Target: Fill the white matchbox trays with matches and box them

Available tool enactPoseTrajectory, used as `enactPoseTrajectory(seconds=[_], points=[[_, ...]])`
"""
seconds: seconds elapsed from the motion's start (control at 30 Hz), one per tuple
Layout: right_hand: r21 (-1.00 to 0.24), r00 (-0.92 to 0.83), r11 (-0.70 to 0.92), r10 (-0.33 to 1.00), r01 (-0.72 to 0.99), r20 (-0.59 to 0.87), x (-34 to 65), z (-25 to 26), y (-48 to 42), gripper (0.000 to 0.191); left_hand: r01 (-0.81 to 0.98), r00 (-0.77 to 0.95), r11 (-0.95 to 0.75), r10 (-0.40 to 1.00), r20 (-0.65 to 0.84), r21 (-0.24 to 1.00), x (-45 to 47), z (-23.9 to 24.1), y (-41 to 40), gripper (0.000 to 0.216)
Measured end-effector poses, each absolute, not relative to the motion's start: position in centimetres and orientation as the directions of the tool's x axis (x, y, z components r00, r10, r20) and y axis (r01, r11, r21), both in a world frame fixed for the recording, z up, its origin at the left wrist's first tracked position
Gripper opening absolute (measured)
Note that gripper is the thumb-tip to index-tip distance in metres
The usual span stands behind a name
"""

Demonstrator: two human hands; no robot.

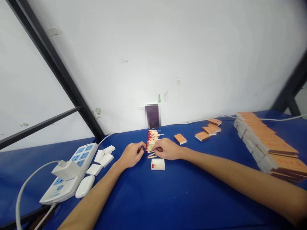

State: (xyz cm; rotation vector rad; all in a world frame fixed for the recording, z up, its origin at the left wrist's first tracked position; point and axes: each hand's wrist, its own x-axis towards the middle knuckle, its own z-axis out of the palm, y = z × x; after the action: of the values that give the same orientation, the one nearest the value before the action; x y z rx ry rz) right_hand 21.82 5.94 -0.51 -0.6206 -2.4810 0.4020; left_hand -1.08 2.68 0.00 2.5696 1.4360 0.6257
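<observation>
A pile of wooden matches (152,138) with red heads lies on the blue tabletop, heads to the left. My left hand (132,154) is at the head side, its fingers curled and the index fingertip close to the red heads; whether anything is pinched there is too small to see. On the other side, my right hand (168,149) has its bent fingers closed at the plain ends of some matches. Just below the hands sits a white open matchbox tray (158,168) with a few matches inside, heads left.
Orange matchboxes (180,138) lie to the right, beside a large stacked block of matchboxes (271,140). At left are white empty-looking trays (106,159), a white rounded case (85,186) and a power strip (72,172) with cables. A blurred dark item (153,116) stands against the wall.
</observation>
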Motion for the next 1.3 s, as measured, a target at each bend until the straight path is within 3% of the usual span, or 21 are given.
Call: enactPoseTrajectory(seconds=[0.2,0.43,1.3], points=[[-0.575,-0.711,0.749,0.598,0.330,0.371,21.72,-0.77,6.51,0.019,0.787,0.457,-0.535,0.840,0.292,0.306,-1.07,0.12,2.55,0.020],[-0.648,-0.712,0.694,0.623,0.314,0.323,21.63,-0.76,6.78,0.014,0.794,0.446,-0.533,0.838,0.314,0.292,-0.99,-0.02,2.38,0.021],[-0.573,-0.728,0.746,0.594,0.339,0.342,21.71,-0.20,6.26,0.012,0.791,0.484,-0.561,0.818,0.311,0.245,-0.56,0.16,2.15,0.021]])
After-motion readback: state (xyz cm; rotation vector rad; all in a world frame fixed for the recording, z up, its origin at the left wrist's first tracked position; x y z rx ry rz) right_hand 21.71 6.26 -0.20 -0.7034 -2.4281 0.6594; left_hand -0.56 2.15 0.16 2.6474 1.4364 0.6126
